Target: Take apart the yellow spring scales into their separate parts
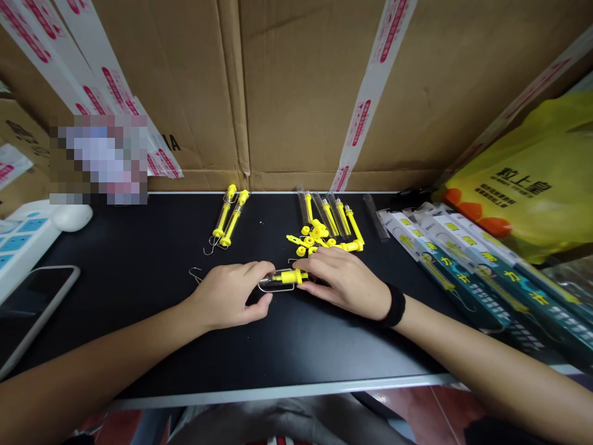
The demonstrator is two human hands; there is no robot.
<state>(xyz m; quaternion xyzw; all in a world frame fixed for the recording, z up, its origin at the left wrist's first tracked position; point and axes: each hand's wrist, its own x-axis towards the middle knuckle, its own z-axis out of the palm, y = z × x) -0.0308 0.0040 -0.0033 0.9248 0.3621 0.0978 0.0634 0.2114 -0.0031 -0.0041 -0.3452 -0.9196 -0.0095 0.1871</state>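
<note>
Between my hands, just above the black table (199, 364), lies a spring scale (290, 276) with a clear tube, a yellow inner part and a bent wire frame. My left hand (234, 293) is closed around its left end, where a wire hook (195, 274) sticks out past the knuckles. At the other end, the fingers of my right hand (345, 281) pinch the yellow cap, hiding part of it. Loose yellow parts (317, 232) lie just beyond my right hand, among clear tubes with yellow pieces (341, 216). Two assembled spring scales (235, 219) rest farther back, to the left.
Packaged spring scales (445, 266) fan out on the right, beside a yellow plastic bag (528, 173). An unfilled clear tube (376, 217) lies near them. On the left are a phone (34, 309) and a power strip (23, 241). Taped cardboard (296, 93) walls the back.
</note>
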